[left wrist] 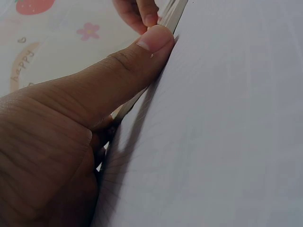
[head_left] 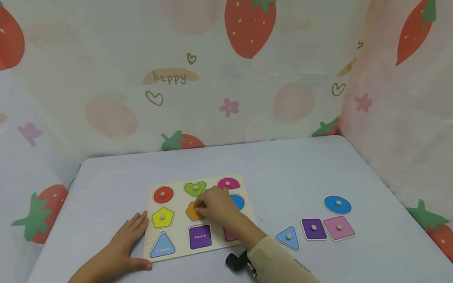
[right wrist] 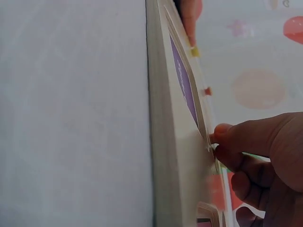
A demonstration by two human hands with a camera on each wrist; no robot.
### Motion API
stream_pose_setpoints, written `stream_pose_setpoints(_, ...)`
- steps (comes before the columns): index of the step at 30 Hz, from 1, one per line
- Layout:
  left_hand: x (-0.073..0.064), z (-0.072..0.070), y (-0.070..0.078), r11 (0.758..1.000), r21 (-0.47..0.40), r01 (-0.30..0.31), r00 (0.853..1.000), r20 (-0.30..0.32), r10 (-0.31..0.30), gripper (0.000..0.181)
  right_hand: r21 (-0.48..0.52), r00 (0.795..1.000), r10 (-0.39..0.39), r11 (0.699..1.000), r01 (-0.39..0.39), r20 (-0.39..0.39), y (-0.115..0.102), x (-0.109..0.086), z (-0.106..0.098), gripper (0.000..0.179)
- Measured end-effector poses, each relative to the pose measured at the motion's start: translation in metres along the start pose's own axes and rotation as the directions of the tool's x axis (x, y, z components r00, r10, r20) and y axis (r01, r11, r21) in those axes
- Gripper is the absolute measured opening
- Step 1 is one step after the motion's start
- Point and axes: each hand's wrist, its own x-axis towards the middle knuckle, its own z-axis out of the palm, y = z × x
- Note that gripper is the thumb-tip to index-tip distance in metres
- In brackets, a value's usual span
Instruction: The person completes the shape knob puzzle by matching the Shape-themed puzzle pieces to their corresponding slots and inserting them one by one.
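A pale wooden shape-puzzle board (head_left: 177, 207) lies on the table. My right hand (head_left: 217, 205) reaches over it, thumb and forefinger pinching the small knob of the orange hexagon piece (head_left: 191, 211) in the middle row; the right wrist view shows the fingertips together at the knob. My left hand (head_left: 125, 245) rests along the board's left edge with fingers extended, its thumb (left wrist: 154, 42) at the near corner. Knobbed pieces sit in the board: red circle (head_left: 163, 194), green heart (head_left: 195, 188), magenta half-circle (head_left: 228, 183) and yellow pentagon (head_left: 162, 217). Bare triangle (head_left: 162, 246) and purple square (head_left: 200, 236) recesses show in the near row.
Right of the board lie loose knobbed pieces: a blue triangle (head_left: 287, 237), a purple square (head_left: 313, 229), a pink parallelogram-like piece (head_left: 339, 228) and a blue oval (head_left: 338, 204). A black device (head_left: 236, 262) is at the right wrist. A strawberry-print curtain (head_left: 215, 98) stands behind the table.
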Motion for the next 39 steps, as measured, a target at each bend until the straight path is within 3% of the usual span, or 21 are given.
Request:
stream_pose_setpoints(5, -0.001, 0.0, -0.002, 1.0, -0.008, -0.006, 1.0, -0.001, 0.006, 0.128, 0.023, 1.0, 0.019, 1.0, -0.019, 0.022, -0.002, -0.001, -0.002, 0.012)
stream_pose_setpoints(12, 0.002, 0.001, 0.001, 1.0, -0.015, -0.019, 1.0, -0.001, 0.019, 0.127, 0.137, 0.993, 0.033, 0.989, -0.049, 0.113, 0.004, -0.005, -0.018, 0.014)
stream_pose_setpoints(23, 0.002, -0.001, 0.003, 1.0, 0.0, -0.008, 1.0, 0.009, 0.008, 0.128, 0.082, 0.986, -0.073, 0.995, 0.061, 0.15, 0.011, -0.027, -0.047, 0.027)
stream_pose_setpoints(31, 0.002, 0.0, -0.001, 1.0, 0.001, 0.004, 1.0, 0.014, -0.004, 0.128, 0.078, 0.991, -0.121, 0.99, 0.117, 0.054, 0.035, -0.049, -0.07, 0.027)
stream_pose_setpoints(36, 0.0, 0.0, -0.001, 1.0, -0.006, 0.006, 1.0, 0.011, -0.005, 0.129, 0.123, 0.985, -0.171, 0.977, 0.175, -0.036, 0.055, -0.062, -0.084, 0.025)
stream_pose_setpoints(39, -0.002, 0.0, -0.001, 1.0, -0.005, 0.006, 1.0, 0.005, -0.006, 0.128, 0.092, 0.98, -0.179, 0.978, 0.187, -0.089, 0.065, -0.068, -0.091, 0.024)
